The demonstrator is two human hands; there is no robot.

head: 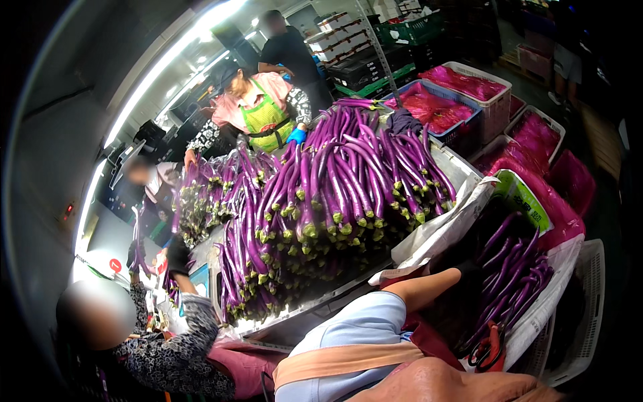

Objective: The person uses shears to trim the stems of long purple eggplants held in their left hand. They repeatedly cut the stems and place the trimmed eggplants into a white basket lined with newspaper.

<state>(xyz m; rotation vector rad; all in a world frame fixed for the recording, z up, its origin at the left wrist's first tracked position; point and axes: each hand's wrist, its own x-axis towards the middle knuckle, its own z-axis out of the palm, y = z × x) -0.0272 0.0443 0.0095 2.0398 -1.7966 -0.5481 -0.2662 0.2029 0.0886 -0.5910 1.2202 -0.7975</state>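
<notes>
My left forearm in a light blue sleeve reaches over a white-lined crate of long purple eggplants [507,271]. Its hand, my left hand [469,275], is in a dark glove beside these eggplants; shadow hides its fingers and anything in them. At the bottom edge bare skin of my right arm [442,379] shows, while the right hand itself is out of view. A red-handled cutting tool [495,341], seemingly scissors, lies at the crate's near end. Before me a metal table [454,163] bears a large heap of eggplants [346,186], most green stem ends facing my side.
Pink-lined crates [485,108] stand beyond the table's right end. A white plastic crate [595,281] is at far right. Across the table a person in a green apron [263,118] touches the heap; another in a patterned top [166,362] works close on my left.
</notes>
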